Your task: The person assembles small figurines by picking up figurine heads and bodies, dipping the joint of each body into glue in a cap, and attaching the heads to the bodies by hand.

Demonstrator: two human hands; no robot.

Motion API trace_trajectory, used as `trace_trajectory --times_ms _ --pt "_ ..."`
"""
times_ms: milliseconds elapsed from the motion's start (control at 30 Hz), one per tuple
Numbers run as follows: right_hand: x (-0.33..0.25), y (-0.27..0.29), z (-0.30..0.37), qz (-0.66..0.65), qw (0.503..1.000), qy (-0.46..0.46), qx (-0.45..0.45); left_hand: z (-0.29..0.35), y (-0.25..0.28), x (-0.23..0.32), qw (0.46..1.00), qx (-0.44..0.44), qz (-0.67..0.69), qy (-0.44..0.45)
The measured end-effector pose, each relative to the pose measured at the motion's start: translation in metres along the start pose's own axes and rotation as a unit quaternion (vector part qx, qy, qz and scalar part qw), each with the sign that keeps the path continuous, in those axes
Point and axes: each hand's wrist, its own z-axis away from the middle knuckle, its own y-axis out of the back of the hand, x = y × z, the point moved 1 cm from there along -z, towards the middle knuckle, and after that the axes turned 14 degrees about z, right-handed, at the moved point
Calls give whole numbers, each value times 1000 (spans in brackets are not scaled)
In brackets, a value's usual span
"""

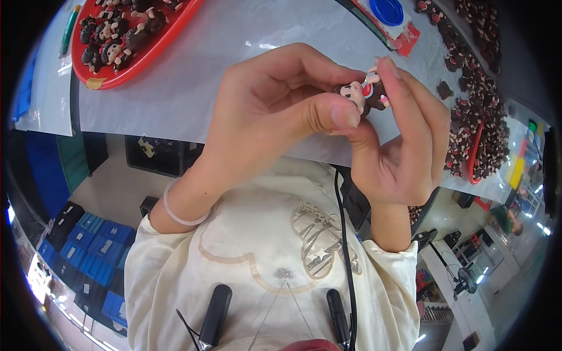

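A small figurine [367, 92] with dark brown hair or fur, a pale face and a red patch on its front is raised over the near edge of the worktable. It lies tilted, face toward the left. My left hand [275, 102] pinches its head end between thumb and bent fingers. On the other side, my right hand [404, 137] closes on it with the thumb below and the fingertips along its limbs. Part of the figurine is hidden behind the fingers.
At the far left, a red tray [132, 64] holds several similar figurines. Many more lie heaped on the table's right side [480, 111], with a red rim [475, 149] among them. A blue round lid [387, 10] sits at the back. Blue bins [96, 245] are stacked on the left.
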Motion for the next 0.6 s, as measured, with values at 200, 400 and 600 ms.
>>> trace_trajectory --times_ms 200,400,600 --pt "-1 0 0 -2 1000 -2 -9 0 2 -2 999 -17 -17 -35" --pt "3 19 -1 -50 996 -26 -69 -3 -1 -5 993 -5 -77 -85" --pt "-3 16 7 -139 979 -140 -40 -4 2 -7 951 -66 -203 -223"
